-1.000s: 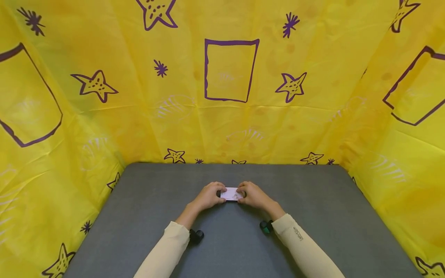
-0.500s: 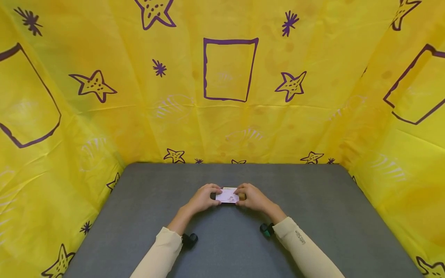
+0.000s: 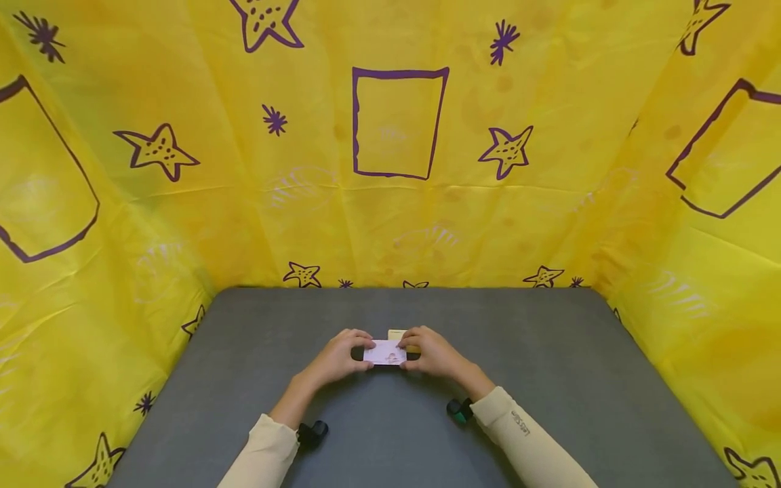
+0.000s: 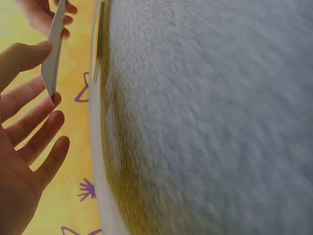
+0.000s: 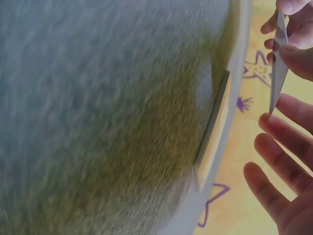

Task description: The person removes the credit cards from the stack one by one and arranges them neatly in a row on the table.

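Both hands hold a thin white card (image 3: 385, 352) with a small printed figure, one hand at each end. My left hand (image 3: 340, 356) pinches its left end between thumb and fingertips, while the other fingers spread out in the left wrist view. At the right end, my right hand (image 3: 430, 352) pinches it the same way. Seen edge-on in the left wrist view, the card (image 4: 54, 54) is lifted off the table. Just behind it lies a flat yellowish stack (image 3: 396, 334), partly hidden by the card and right hand; its layered edge (image 5: 212, 127) shows in the right wrist view.
A grey table (image 3: 390, 434) spreads under the hands. Yellow cloth (image 3: 317, 224) with purple starfish drawings hangs behind it and along both sides. Black wrist devices (image 3: 312, 434) sit below the cuffs.
Both hands have moved the card left and toward the person. More of the yellowish stack has come into view behind it.
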A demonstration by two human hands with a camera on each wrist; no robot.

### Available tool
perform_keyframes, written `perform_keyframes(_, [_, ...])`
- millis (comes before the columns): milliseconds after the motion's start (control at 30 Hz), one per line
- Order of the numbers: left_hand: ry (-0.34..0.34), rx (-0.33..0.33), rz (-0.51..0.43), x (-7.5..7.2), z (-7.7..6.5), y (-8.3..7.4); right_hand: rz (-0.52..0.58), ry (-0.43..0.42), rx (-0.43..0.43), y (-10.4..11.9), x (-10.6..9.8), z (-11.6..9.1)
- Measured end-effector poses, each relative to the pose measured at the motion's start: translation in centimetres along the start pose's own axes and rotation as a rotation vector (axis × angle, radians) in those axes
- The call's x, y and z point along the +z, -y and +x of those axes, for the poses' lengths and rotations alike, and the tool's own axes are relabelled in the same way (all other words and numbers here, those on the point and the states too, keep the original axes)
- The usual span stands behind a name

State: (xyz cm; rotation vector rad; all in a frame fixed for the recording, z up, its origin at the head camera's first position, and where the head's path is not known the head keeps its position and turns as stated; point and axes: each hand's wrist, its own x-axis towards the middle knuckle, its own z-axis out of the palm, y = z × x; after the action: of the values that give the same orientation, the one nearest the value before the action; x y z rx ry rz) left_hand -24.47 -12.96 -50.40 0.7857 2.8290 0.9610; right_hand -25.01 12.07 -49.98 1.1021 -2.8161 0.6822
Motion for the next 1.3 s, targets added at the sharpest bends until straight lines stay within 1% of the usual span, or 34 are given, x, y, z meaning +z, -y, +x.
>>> perform_keyframes(67, [-0.018,0.015,0.010,-0.2,-0.4,0.2,-0.008,-0.017,-0.019,0.3,0.1,0.1])
perform_keyframes(167, [-0.049,0.031,0.021,-0.5,-1.0,0.4,-0.013,-0.027,-0.027,0.7,0.3,0.3])
perform_keyframes(300, [-0.082,0.020,0.030,-1.0,-2.1,0.7,-0.023,-0.010,-0.042,1.5,0.7,0.9])
perform_keyframes(500, [-0.131,0.024,0.063,-1.7,-3.5,1.5,-0.030,0.009,-0.054,2.7,1.3,2.1])
perform_keyframes(633, [-0.146,0.025,0.068,-2.3,-4.3,2.1,-0.039,0.011,-0.058,3.5,1.8,2.7])
perform_keyframes(800, [-0.161,0.011,0.078,-3.1,-5.5,2.7,-0.036,0.031,-0.045,4.8,2.3,3.5])
perform_keyframes(933, [-0.177,0.007,0.080,-3.4,-6.5,3.3,-0.049,0.041,-0.045,5.8,2.7,4.1])
perform_keyframes(1133, [-0.196,-0.035,0.065,-3.9,-8.1,4.0,-0.075,0.067,-0.038,7.3,3.6,5.0])
perform_keyframes(1300, [-0.196,-0.066,0.068,-5.0,-9.2,4.7,-0.119,0.044,-0.053,8.7,4.6,5.9])
